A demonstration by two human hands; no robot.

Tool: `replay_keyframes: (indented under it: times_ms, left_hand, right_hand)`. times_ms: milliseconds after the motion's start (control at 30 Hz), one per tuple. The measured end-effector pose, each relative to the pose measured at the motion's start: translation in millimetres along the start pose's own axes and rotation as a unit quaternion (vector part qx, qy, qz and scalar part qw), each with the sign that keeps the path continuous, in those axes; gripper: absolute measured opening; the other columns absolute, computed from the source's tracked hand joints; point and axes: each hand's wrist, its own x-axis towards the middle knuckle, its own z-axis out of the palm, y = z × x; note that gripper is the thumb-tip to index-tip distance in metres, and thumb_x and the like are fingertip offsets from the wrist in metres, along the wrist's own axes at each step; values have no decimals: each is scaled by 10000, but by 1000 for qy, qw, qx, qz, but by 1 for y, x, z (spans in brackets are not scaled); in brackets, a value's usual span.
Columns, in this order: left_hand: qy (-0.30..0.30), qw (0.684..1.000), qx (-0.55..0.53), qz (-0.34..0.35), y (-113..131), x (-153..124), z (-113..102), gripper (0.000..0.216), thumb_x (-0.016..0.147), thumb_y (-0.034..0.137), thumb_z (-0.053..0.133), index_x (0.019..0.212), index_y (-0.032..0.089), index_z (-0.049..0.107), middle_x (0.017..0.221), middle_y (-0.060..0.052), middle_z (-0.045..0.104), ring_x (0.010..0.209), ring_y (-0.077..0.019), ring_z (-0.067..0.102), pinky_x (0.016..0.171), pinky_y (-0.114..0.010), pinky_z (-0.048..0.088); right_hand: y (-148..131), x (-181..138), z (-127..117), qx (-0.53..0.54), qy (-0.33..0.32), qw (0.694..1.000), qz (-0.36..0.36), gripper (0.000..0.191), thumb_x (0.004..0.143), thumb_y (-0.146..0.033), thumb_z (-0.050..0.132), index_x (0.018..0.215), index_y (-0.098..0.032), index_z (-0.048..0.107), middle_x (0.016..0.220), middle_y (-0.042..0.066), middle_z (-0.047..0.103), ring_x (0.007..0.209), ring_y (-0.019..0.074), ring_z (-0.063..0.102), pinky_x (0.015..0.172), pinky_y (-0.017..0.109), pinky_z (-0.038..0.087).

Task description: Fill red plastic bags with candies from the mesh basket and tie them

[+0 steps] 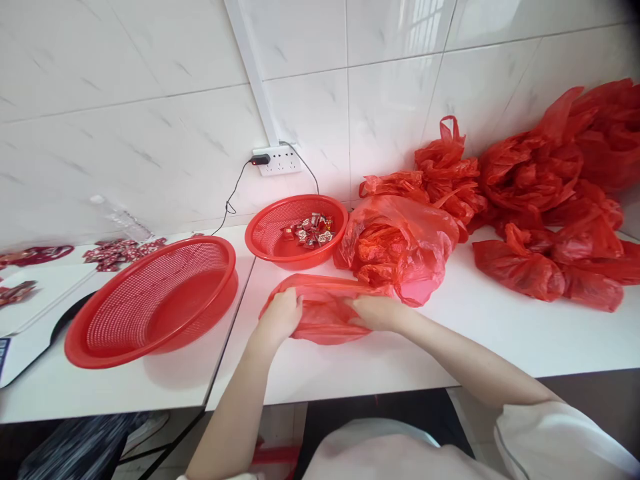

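Observation:
A red plastic bag (325,310) lies on the white table in front of me, its mouth spread between my hands. My left hand (283,313) is closed on the bag's left edge. On the other side my right hand (376,312) grips the bag, with its fingertips partly hidden by the plastic. Just behind stands a small red basket (265,230) with several wrapped candies (313,230) in it. Touching that area on the right is a bulging red bag (400,247) with more crumpled red plastic inside.
A large red basket (185,307) stands to the left, beside the table seam. More red bags (540,180) are heaped at the right. Small red packets (123,252) lie at the back left. A power strip (280,161) with cables is on the tiled wall.

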Motion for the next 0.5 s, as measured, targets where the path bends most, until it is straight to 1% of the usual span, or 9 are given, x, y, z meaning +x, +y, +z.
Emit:
replay_keyframes:
  times_ms: [33, 100, 167, 200, 267, 333, 367, 433, 500]
  left_hand:
    - [-15, 1000, 10, -3, -5, 2, 0, 289, 932, 253, 380, 1018, 132, 628, 1047, -178, 700, 982, -283, 668, 818, -370, 498]
    - [-49, 998, 30, 27, -10, 4, 5, 309, 878, 221, 477, 1144, 154, 619, 1114, -163, 695, 1024, -284, 662, 858, -370, 497]
    - [-75, 993, 62, 67, -9, 2, 12, 448, 816, 146, 522, 1259, 161, 582, 1102, -162, 705, 994, -292, 675, 845, -376, 505]
    - [-80, 990, 77, 89, -8, 1, 16, 518, 787, 109, 526, 1301, 160, 561, 1083, -161, 711, 974, -298, 681, 837, -383, 508]
    - [-71, 983, 84, 150, -7, 1, 22, 620, 748, 60, 518, 1355, 186, 531, 1111, -144, 709, 1010, -296, 671, 868, -391, 502]
    - [-57, 975, 66, 203, -9, 3, 26, 682, 721, 51, 532, 1374, 246, 521, 1230, -105, 668, 1125, -278, 625, 940, -378, 479]
    - [-59, 974, 56, 210, -12, 5, 28, 694, 709, 62, 550, 1373, 262, 525, 1287, -90, 639, 1176, -273, 596, 969, -370, 468]
    - [-80, 979, 36, 186, -19, 10, 28, 665, 713, 121, 582, 1364, 254, 538, 1343, -85, 604, 1221, -278, 566, 992, -365, 463]
    - [-97, 983, 3, 157, -24, 14, 26, 599, 763, 238, 589, 1359, 242, 542, 1343, -81, 607, 1211, -281, 572, 989, -365, 469]
  right_hand:
    - [7, 1, -2, -6, -7, 1000, 0, 328, 817, -235, 597, 1133, -153, 629, 978, 131, 725, 815, 271, 687, 632, 302, 458]
    - [18, 4, -10, -18, -18, 1000, -4, 297, 778, -206, 627, 1068, -153, 660, 972, 123, 728, 830, 256, 679, 639, 288, 451]
    - [26, 7, -20, -25, -20, 999, -10, 198, 801, -215, 608, 972, -162, 694, 962, 118, 727, 839, 247, 672, 636, 283, 440]
    - [29, 8, -24, -27, -18, 999, -13, 175, 834, -264, 590, 922, -166, 705, 941, 118, 726, 829, 246, 669, 631, 285, 435]
    - [35, 12, -31, -29, -14, 999, -18, 322, 890, -425, 535, 806, -168, 711, 854, 118, 719, 779, 246, 661, 621, 296, 425]
    - [40, 15, -33, -15, -29, 999, -23, 500, 907, -565, 462, 698, -173, 692, 739, 106, 695, 690, 230, 643, 602, 297, 417]
    - [43, 16, -32, -2, -37, 999, -26, 550, 919, -589, 420, 668, -175, 681, 707, 99, 684, 655, 218, 633, 593, 293, 414]
    - [48, 19, -27, 22, -33, 999, -35, 586, 963, -552, 339, 664, -174, 674, 716, 96, 684, 642, 202, 629, 595, 286, 417]
    - [51, 21, -20, 26, -11, 999, -47, 509, 970, -474, 369, 721, -169, 690, 785, 102, 702, 694, 206, 647, 620, 283, 427]
